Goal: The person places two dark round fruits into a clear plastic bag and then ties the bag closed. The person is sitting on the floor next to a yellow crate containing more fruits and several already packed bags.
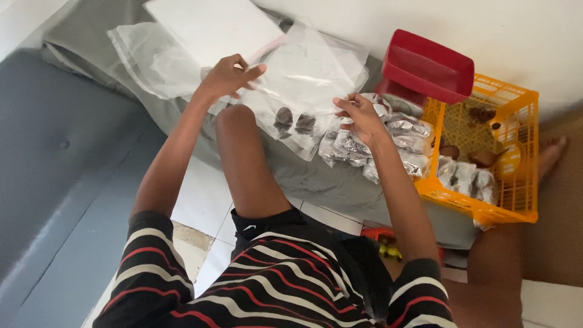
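At the far left lies a grey cushioned surface [54, 158], and beside it a grey cloth [303, 176] spreads over the place where the things rest. On the cloth's upper left sits a stack of clear plastic bags [152, 61], with a flat white sheet [212, 24] lying just above them.

The left hand [228, 76] reaches forward over the raised knee and grips the upper left edge of a large clear bag [303, 79]; its fingers [249, 71] are closed narrowly, pinching the plastic. The bag is held up, tilted, between both hands, above the cloth and in front of the knee. Inside it, near the bottom, sit two small dark round pieces [294, 119], side by side.

The right hand [361, 115] holds the bag's right edge lower down, its fingers [341, 104] likewise drawn together on the plastic. Directly under and beside this hand lies a heap of small clear packets [388, 143] with dark contents, resting on the cloth and reaching to the side of an orange plastic crate [516, 152].

The crate stands at the right, with more such packets in its near corner and a few loose brown pieces on its floor. A red plastic scoop-shaped tray [428, 67] rests tilted on the crate's upper left rim. Beyond the crate, at the right edge, a bare foot [552, 152] shows on the floor.
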